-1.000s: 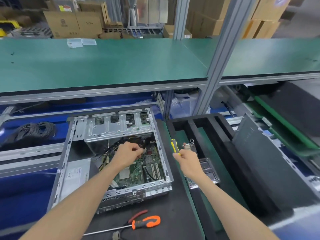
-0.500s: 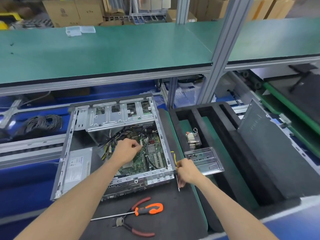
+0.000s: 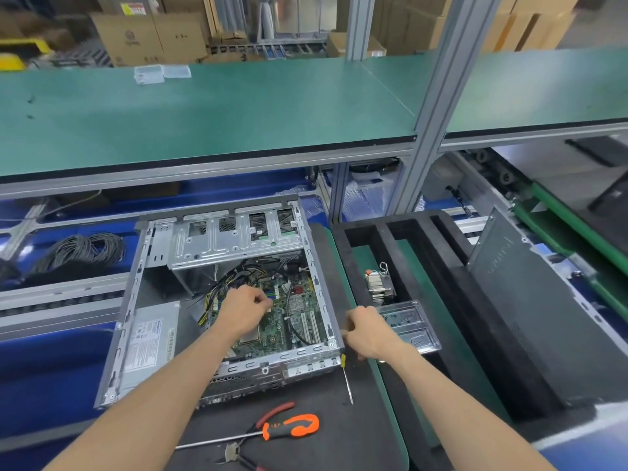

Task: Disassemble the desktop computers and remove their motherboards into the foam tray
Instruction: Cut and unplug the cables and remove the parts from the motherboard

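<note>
An open desktop case (image 3: 316, 263) lies on the black mat with its green motherboard (image 3: 299, 317) exposed. My left hand (image 3: 243, 309) reaches inside, fingers pinched together over the board beside a bundle of cables; what they pinch is hidden. My right hand (image 3: 367, 331) is curled at the case's near right corner, on the top of a yellow-handled screwdriver (image 3: 346, 379) whose tip rests on the mat. Just right of the case, the black foam tray (image 3: 384, 232) holds a heatsink (image 3: 379, 283) and a clear plastic piece (image 3: 413, 324).
An orange-handled screwdriver (image 3: 292, 428) and red-handled pliers (image 3: 272, 413) lie on the mat in front of the case. A grey side panel (image 3: 530, 300) leans at the right. A cable coil (image 3: 81, 249) lies at the left. A green shelf (image 3: 204, 113) overhangs behind.
My right hand came down from over the foam tray to the case's near right corner, tipping the yellow screwdriver point-down onto the mat. My left hand stayed on the motherboard.
</note>
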The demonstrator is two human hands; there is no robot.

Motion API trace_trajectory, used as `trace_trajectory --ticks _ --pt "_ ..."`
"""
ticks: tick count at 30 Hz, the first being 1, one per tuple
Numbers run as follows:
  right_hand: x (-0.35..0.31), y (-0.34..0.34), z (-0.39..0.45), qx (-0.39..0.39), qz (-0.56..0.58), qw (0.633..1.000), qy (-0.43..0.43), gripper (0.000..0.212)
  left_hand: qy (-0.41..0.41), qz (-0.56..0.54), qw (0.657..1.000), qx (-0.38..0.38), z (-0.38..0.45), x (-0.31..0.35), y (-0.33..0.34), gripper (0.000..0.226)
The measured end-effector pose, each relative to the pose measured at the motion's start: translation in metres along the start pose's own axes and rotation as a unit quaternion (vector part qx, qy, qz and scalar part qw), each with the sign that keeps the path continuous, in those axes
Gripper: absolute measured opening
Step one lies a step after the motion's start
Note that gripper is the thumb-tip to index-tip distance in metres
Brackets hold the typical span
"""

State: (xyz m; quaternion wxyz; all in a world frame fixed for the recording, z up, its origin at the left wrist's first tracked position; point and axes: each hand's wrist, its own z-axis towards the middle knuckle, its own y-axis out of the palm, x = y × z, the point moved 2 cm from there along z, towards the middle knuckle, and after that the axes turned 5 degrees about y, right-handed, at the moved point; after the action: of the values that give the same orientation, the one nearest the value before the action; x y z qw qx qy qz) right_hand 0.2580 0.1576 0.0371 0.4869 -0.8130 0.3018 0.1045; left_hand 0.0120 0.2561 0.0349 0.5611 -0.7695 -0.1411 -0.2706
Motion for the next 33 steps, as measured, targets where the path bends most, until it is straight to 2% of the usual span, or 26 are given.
trace_trajectory --ticks 3,6,9,12,14,18,21,24,29,33 --pt "-0.017 -0.023 0.002 0.132 0.005 0.991 -0.028 0.019 -0.003 -0.002 1.0 0.008 0.001 -0.002 -0.002 0.02" --pt "-0.04 -0.043 0.002 0.242 0.038 0.968 -0.057 0.027 0.003 -0.014 1.0 0.009 0.004 -0.003 -0.007 0.019" --pt "-0.069 -0.053 0.003 0.294 0.074 0.947 -0.104 0.028 0.015 -0.002 1.0 0.007 0.004 -0.005 -0.014 0.018" --pt "-0.097 -0.049 0.005 0.299 0.062 0.94 -0.15 0.022 0.026 0.009 1.0 -0.001 0.003 -0.011 -0.02 0.016" --pt "-0.114 -0.039 0.007 0.276 0.063 0.94 -0.192 0.016 0.033 0.014 0.999 -0.006 0.003 -0.017 -0.022 0.013" --pt "-0.141 -0.003 0.019 0.163 0.073 0.955 -0.237 0.008 0.056 0.037 0.998 -0.012 0.003 -0.029 -0.025 0.016" --pt "-0.151 0.03 0.03 0.047 -0.027 0.975 -0.216 0.021 0.077 0.059 0.995 -0.023 0.003 -0.034 -0.026 0.029" --pt "-0.152 0.051 0.038 -0.031 -0.117 0.974 -0.19 0.021 0.092 0.11 0.989 -0.036 0.005 -0.036 -0.024 0.033" --pt "-0.151 0.058 0.051 -0.075 -0.22 0.955 -0.184 0.02 0.09 0.188 0.972 -0.11 0.005 -0.04 -0.015 0.024" --pt "-0.153 0.064 0.057 -0.089 -0.258 0.944 -0.186 0.027 0.099 0.201 0.965 -0.137 0.006 -0.045 -0.008 0.023"
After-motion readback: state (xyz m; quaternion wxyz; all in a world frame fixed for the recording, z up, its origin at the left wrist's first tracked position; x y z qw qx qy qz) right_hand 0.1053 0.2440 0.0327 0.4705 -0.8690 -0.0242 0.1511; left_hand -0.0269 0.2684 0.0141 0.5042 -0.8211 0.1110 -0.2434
